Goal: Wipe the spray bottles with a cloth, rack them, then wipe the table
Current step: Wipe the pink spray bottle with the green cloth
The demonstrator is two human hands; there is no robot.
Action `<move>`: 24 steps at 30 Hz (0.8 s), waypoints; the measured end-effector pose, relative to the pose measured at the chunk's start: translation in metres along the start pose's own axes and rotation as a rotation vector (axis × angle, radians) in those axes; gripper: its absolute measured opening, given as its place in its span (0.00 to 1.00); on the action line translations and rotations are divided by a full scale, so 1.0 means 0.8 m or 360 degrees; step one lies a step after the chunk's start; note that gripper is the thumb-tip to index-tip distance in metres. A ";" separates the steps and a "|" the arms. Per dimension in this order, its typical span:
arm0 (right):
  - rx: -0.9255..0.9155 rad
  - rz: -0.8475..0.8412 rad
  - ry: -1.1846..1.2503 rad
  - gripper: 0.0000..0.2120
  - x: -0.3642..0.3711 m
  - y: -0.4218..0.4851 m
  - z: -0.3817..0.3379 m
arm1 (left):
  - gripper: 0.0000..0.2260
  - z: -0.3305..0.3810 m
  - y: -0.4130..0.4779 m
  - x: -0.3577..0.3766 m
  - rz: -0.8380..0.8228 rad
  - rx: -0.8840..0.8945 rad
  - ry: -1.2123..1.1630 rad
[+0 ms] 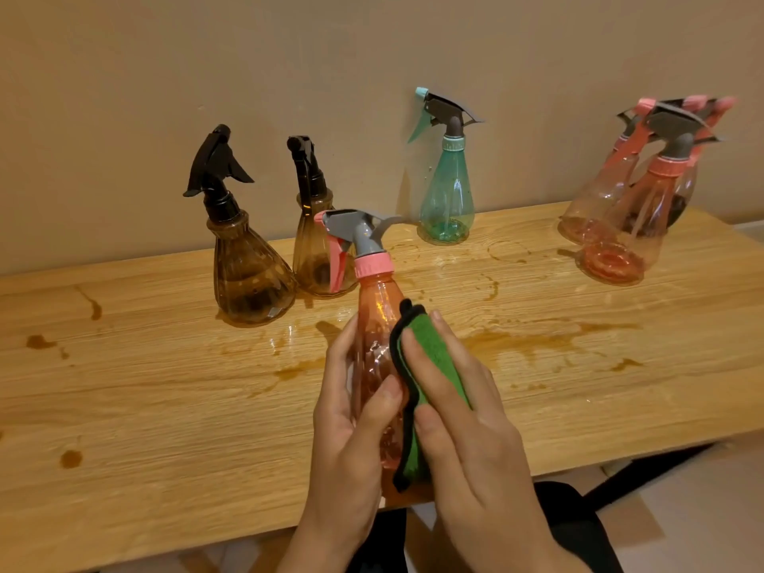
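1. Left grip: fingers and thumb are curled round the lower body of the pink spray bottle. The grip is closed on the bottle.
2. Right grip: fingers lie over the cloth, thumb against its lower fold. The grip holds the cloth and presses it to the right side of the bottle body.
3. The cloth is green with a black edge and is folded.
4. The pink spray bottle is held over the near edge of the worktop, roughly upright. Its grey head and pink trigger point left.
5. The worktop is light wood grain. Brown liquid stains and wet rings mark its middle and left areas.
6. Two brown spray bottles with black heads stand side by side to the left, behind the held bottle.
7. One teal spray bottle stands at the rear centre, near the wall.
8. A cluster of pink spray bottles occupies the rear right. The cluster is blurred; the count cannot be told.
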State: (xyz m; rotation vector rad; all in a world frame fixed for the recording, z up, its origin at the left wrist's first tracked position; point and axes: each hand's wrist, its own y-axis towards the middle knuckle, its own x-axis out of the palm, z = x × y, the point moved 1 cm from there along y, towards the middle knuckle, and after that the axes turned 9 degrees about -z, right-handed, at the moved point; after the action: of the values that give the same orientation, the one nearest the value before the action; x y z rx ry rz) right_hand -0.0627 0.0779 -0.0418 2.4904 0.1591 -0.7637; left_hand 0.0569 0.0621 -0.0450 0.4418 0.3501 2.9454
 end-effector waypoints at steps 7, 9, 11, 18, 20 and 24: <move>0.0106 0.0005 0.0387 0.21 -0.010 0.012 0.004 | 0.26 0.001 -0.001 0.002 -0.0029 0.0008 0.0056; 0.0139 0.0035 0.0330 0.22 0.005 -0.007 0.001 | 0.26 0.000 -0.001 0.000 0.0029 -0.0008 -0.0039; 0.0183 0.0042 0.0306 0.23 0.014 -0.018 -0.004 | 0.25 0.000 -0.001 -0.001 0.0073 -0.0008 -0.0095; 0.0275 -0.0064 0.0695 0.23 -0.018 0.026 -0.003 | 0.25 0.003 -0.003 0.002 -0.0054 -0.0006 0.0045; 0.0213 -0.0095 0.0526 0.24 -0.019 0.023 -0.007 | 0.25 0.006 -0.002 0.004 -0.0022 -0.0003 0.0014; 0.0170 -0.0097 0.0254 0.23 0.003 -0.006 -0.013 | 0.22 0.005 0.000 0.000 0.0099 -0.0047 -0.0226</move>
State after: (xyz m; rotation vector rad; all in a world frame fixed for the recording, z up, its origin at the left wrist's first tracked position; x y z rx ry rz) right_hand -0.0568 0.0874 -0.0384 2.6593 0.2582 -0.6117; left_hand 0.0582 0.0632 -0.0411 0.6653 0.2798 2.9524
